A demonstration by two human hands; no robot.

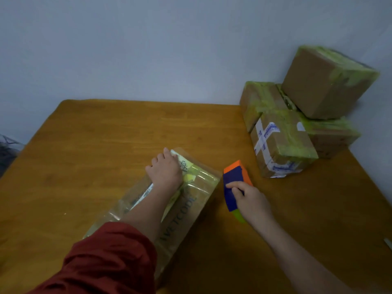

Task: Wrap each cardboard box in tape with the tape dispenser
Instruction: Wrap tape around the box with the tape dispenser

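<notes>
Cardboard box is lying flat mid-tabletop, partly taped. Left hand is pressing on its far end, fingers flat, probably pinning it against tape pull. Right hand is gripping tape dispenser just beside it. Green-taped boxes are sitting stacked far right, away from the work.

One head-worn wide-angle view — it looks forward and down across the counter, held close above its near side, toward the wall beyond.
</notes>
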